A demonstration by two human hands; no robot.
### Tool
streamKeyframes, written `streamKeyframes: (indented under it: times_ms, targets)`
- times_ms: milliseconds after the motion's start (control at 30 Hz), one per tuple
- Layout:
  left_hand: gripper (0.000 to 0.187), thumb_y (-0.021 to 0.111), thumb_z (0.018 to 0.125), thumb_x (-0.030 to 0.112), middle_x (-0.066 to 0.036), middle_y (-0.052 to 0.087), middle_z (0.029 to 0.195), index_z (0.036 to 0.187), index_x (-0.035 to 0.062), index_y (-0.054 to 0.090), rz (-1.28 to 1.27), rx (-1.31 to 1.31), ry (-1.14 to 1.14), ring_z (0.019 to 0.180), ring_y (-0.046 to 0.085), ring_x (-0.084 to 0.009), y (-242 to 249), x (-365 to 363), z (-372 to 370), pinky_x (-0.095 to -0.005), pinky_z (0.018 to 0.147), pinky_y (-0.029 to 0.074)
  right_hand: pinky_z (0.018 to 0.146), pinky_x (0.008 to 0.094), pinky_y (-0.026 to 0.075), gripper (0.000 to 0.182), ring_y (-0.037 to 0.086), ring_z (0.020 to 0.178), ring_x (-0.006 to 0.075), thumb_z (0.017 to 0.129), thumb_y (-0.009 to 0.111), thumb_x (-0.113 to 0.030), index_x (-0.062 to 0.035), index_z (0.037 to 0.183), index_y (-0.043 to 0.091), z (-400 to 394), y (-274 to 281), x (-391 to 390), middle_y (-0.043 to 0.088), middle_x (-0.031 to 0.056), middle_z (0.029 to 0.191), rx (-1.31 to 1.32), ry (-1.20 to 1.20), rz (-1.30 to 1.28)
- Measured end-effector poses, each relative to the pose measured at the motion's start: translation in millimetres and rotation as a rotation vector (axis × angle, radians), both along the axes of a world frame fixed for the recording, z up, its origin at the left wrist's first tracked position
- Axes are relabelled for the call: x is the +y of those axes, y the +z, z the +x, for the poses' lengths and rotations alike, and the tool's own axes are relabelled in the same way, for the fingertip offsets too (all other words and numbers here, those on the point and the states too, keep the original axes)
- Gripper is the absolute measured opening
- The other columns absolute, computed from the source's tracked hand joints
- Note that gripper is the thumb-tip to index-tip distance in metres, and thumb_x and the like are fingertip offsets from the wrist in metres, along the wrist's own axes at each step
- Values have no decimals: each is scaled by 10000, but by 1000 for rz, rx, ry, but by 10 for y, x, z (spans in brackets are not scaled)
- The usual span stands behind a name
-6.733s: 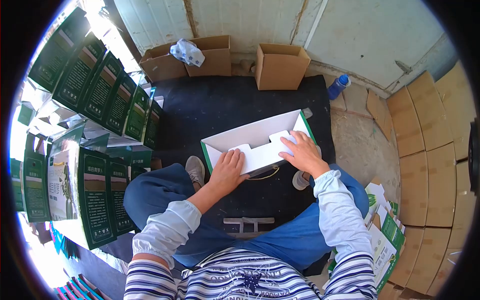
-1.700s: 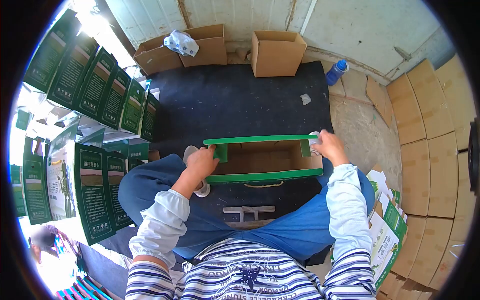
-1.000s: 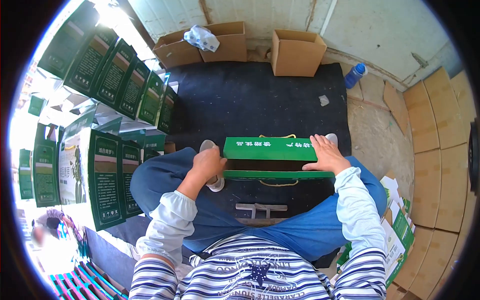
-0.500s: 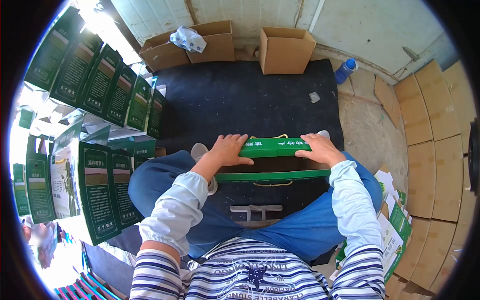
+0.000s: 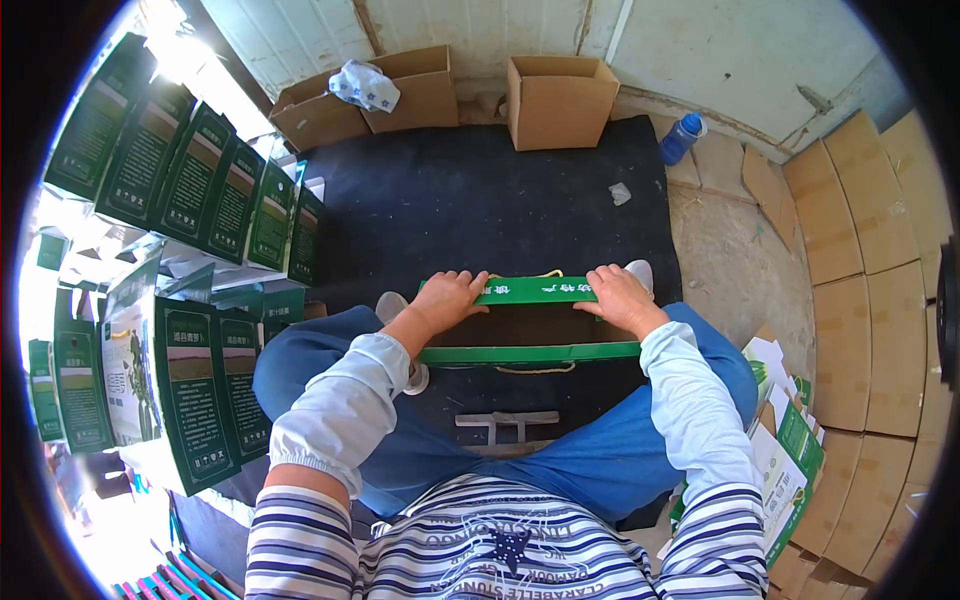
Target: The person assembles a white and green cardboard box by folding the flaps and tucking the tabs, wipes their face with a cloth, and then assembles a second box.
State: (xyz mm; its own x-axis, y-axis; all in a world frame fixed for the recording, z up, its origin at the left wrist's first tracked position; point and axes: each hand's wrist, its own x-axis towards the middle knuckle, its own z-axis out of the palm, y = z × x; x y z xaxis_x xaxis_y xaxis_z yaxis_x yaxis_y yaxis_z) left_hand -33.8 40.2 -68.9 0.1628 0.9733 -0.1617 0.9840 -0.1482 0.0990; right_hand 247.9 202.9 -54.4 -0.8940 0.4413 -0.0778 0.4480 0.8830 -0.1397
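Observation:
A green carton (image 5: pixel 530 354) with a dark, open inside stands between my bent legs, with a yellow cord handle on its far side and another on its near side. My left hand (image 5: pixel 446 300) grips the left end of its far green edge, which bears white lettering. At the right end of that same edge, my right hand (image 5: pixel 622 300) has its fingers over the top and its thumb on the near side. A grey metal piece (image 5: pixel 507 418) lies nearer to me on the dark mat.
Printed green cartons (image 5: pixel 195 385) are stacked at the left. Brown boxes (image 5: pixel 560 105) stand at the far wall beside a blue bottle (image 5: pixel 682 138). More brown cartons (image 5: pixel 842 320) form a wall at the right, with flattened green-white cartons (image 5: pixel 785 480) near my right arm.
The far green edge has turned slightly, so its top strip looks thinner and more of the inside shows. My right thumb has shifted inward. The whole view has moved a little.

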Motion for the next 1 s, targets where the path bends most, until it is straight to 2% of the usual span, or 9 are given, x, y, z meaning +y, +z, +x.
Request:
streamKeyframes:
  times_ms: [100, 200, 233, 300, 400, 567, 700, 800, 1000]
  targets:
    - [767, 620, 809, 500, -151, 550, 1111, 1388, 67, 365, -31, 98, -6, 990, 568, -296, 103, -109, 145, -396, 815, 466, 894, 406, 435, 584, 540, 999, 314, 791, 666, -467, 19, 1095, 551, 40, 181, -69, 569, 177, 1030, -34, -6, -52]
    - [889, 633, 784, 541, -158, 486, 1206, 1450, 87, 257, -80, 217, 17, 1059, 526, -294, 243, -211, 225, -416, 828, 450, 937, 402, 403, 717, 512, 1053, 303, 785, 680, -449, 21, 1273, 448, 199, -44, -77, 539, 171, 1104, 161, 90, 70]
    - [927, 638, 778, 546, -156, 476, 1226, 1467, 97, 211, -68, 237, 24, 1054, 528, -294, 188, -239, 206, -439, 831, 446, 939, 400, 400, 740, 510, 1056, 302, 784, 683, -439, 19, 1302, 421, 209, -23, -99, 537, 167, 1109, 125, 93, 61]
    - [936, 665, 742, 556, -132, 498, 1187, 1457, 121, 245, -19, 230, 29, 994, 541, -278, 82, -259, 162, -446, 781, 441, 942, 396, 393, 791, 508, 1060, 300, 782, 690, -419, 14, 1359, 365, 201, 31, -110, 533, 161, 1120, 52, 104, 48]
    - [927, 666, 738, 557, -114, 518, 1099, 1450, 116, 268, -23, 263, 35, 933, 546, -261, 56, -233, 161, -432, 742, 431, 929, 396, 395, 784, 508, 1056, 300, 777, 697, -398, 6, 1362, 365, 98, 128, -146, 531, 160, 1118, -143, 96, 44]
    - [899, 646, 765, 548, -121, 528, 1033, 1437, 74, 284, 109, 417, -27, 871, 550, -246, -51, -233, 194, -397, 698, 418, 908, 403, 402, 777, 508, 1052, 299, 781, 691, -396, 2, 1365, 369, 67, -48, -123, 529, 162, 1115, -169, 91, 147]
    - [866, 619, 774, 579, -153, 550, 1042, 1397, 48, 338, -59, 191, 37, 928, 568, -293, 132, -179, 179, -422, 766, 438, 924, 408, 402, 766, 506, 1070, 304, 778, 686, -432, 11, 1336, 404, 87, 26, -106, 531, 161, 1129, -116, 86, 63]
    - [821, 588, 790, 600, -179, 571, 1059, 1338, 18, 402, -77, -26, 78, 980, 579, -318, 235, -91, 228, -442, 817, 449, 957, 405, 396, 775, 502, 1098, 307, 767, 676, -487, 22, 1302, 439, 88, 59, -96, 533, 159, 1149, 73, 110, -21]
    - [718, 566, 823, 561, -185, 585, 1084, 1263, 2, 467, -17, -129, 19, 999, 591, -333, 205, 178, 499, -427, 856, 464, 972, 401, 397, 760, 488, 1138, 320, 778, 650, -511, 30, 1278, 462, -216, 234, -80, 522, 172, 1207, -121, 58, -188]
